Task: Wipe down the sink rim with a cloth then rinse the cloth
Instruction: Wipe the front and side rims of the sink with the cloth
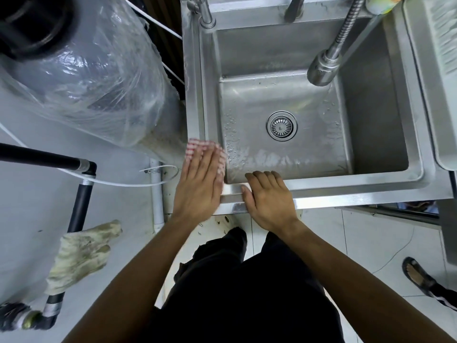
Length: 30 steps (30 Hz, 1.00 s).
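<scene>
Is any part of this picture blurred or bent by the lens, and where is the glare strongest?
Head view: the left hand and the red-checked cloth under it look motion-blurred, while the right hand is sharp; the wide lens bends the sink rim and the frame edges; glare sits on the plastic wrap and the wet basin floor.

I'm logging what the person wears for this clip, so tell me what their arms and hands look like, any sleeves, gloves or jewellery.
Both forearms are bare right up to the frame edge, with no sleeves in view. The left hand and the right hand wear no gloves, and no rings, watch or bracelets show on the fingers or wrists. Below the arms, the person wears dark black trousers.
</scene>
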Tool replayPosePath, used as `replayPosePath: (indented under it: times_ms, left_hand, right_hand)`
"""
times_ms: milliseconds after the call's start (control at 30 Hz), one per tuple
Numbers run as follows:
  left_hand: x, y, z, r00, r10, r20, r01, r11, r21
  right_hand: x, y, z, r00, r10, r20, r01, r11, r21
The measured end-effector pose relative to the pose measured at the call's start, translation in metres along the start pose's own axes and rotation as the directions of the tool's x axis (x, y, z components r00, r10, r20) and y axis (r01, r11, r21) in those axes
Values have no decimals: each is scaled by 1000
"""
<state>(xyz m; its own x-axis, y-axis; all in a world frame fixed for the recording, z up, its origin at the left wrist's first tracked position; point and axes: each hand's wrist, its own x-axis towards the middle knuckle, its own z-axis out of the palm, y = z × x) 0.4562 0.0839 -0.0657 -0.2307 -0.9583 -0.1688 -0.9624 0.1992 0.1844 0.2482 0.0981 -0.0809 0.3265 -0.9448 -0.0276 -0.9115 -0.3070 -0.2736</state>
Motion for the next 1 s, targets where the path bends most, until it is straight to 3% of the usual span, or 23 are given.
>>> replayPosePath:
  times_ms: [233, 367, 467, 533, 867, 1000]
  left_hand:
    - [136, -31, -35, 993, -102, 59, 96, 991, 97]
    - [91, -12, -22, 993, -113, 25, 110, 991, 82]
    - [32, 6, -6, 993, -112, -44, 114, 993, 32]
    - [35, 1, -5, 993, -101, -59, 100, 995, -19]
    - [251, -59, -65, 989, -147, 22, 147, 988, 38]
    - [278, -67, -63, 989, -148, 11, 146, 986, 77]
  right_hand:
    - [5, 0, 0, 992, -55, 114, 56, 998, 0]
    - [7, 3, -5, 975, -120, 187, 120, 993, 11]
    - [10, 5, -8, 972, -161, 174, 163, 987, 5]
    - [10, 7, -8, 972, -173, 160, 174, 985, 9]
    - [11, 7, 1, 983, -143, 115, 138, 989, 54]
    - [11, 6, 3, 988, -127, 86, 123, 991, 56]
